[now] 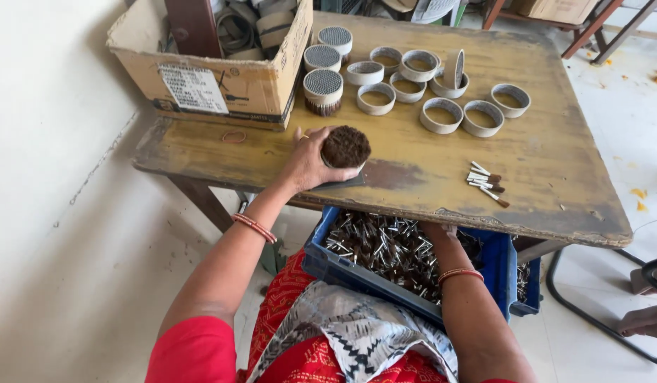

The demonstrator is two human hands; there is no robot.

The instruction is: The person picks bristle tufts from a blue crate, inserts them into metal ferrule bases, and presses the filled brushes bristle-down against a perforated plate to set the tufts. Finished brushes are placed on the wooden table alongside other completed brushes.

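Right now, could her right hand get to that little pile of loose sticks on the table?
Probably yes. The right hand is down in the blue crate under the table edge, and the loose sticks lie just above on bare tabletop, nothing around them.

Old wood counter (555,191), yellow-brown paint, worn & scratched, dark legs under it. Pale wall (45,128) on one side w/ a thin crack. Floor (94,298) is light & smooth, w/ small orange bits (637,193) on it by the far side. More wood furniture legs (591,32) at the top corner. Bright, soft light all over.
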